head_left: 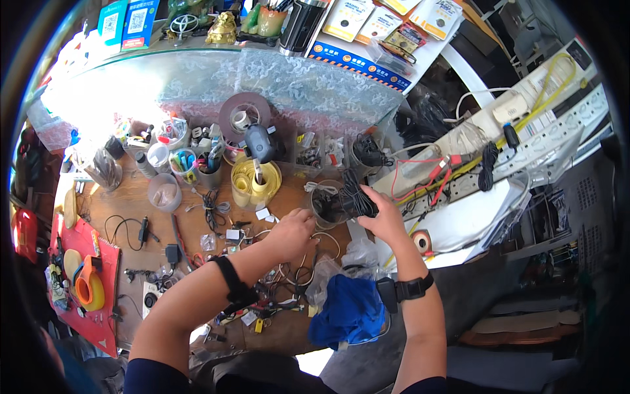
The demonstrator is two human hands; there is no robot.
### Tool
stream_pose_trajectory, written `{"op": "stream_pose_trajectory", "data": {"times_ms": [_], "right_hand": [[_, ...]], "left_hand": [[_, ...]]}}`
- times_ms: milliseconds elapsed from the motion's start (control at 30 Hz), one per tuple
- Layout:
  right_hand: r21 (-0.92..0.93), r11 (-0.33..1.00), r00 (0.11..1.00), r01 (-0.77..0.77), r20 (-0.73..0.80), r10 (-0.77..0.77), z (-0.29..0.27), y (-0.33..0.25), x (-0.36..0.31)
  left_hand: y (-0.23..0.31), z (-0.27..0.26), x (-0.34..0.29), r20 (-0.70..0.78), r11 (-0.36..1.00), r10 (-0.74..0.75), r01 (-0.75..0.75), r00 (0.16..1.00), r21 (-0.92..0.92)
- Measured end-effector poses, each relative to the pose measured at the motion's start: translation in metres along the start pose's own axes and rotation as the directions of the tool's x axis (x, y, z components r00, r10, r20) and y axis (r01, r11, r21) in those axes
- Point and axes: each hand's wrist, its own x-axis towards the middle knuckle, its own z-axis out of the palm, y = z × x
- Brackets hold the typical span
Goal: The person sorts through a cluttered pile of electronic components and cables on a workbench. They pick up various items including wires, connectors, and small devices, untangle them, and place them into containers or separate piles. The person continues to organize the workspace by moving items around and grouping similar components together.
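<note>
- The cable (356,197) hides part of my cup (317,211).
- My sleeves (154,378) run off the lower edge.
- Some bits (283,306): too small for me to tell.

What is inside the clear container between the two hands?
Dark things show inside the clear container, their kind unclear. The black cable bundle in the right hand hides the container's right part and whatever lies there.

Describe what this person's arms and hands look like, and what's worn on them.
The left hand and right hand wear no gloves. Dark navy sleeves stop short of the forearms, leaving them bare. A black strap circles the left forearm; a black band with a dark, boxy piece circles the right. No cables are visible on either.
</note>
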Motion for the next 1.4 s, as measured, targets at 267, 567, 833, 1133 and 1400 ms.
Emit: {"op": "stream_pose_trajectory", "data": {"times_ms": [267,567,833,1133,1400], "right_hand": [[-0.244,0.961,0.926,0.129,0.376,-0.030,-0.017,0.009,0.072],[-0.175,0.967,0.891,0.187,0.445,-0.091,-0.017,0.035,0.090],[-0.235,0.938,0.728,0.255,0.686,-0.026,-0.014,0.023,0.103],[-0.510,0.737,0.819,0.445,0.565,-0.103,0.063,0.011,0.103],[-0.391,0.800,0.858,0.455,0.433,-0.276,0.105,0.027,0.103]], "left_hand": [[-0.035,0.052,0.082,0.118,0.954,0.032,-0.065,0.992,0.293],[-0.031,0.089,0.106,0.186,0.927,-0.164,0.087,0.969,0.366],[-0.038,0.119,0.085,0.058,0.965,-0.003,-0.012,0.998,0.262],[-0.031,0.106,0.085,0.220,0.949,-0.074,0.002,0.973,0.314],[-0.032,0.100,0.079,0.230,0.969,-0.011,-0.047,0.973,0.244]]}}
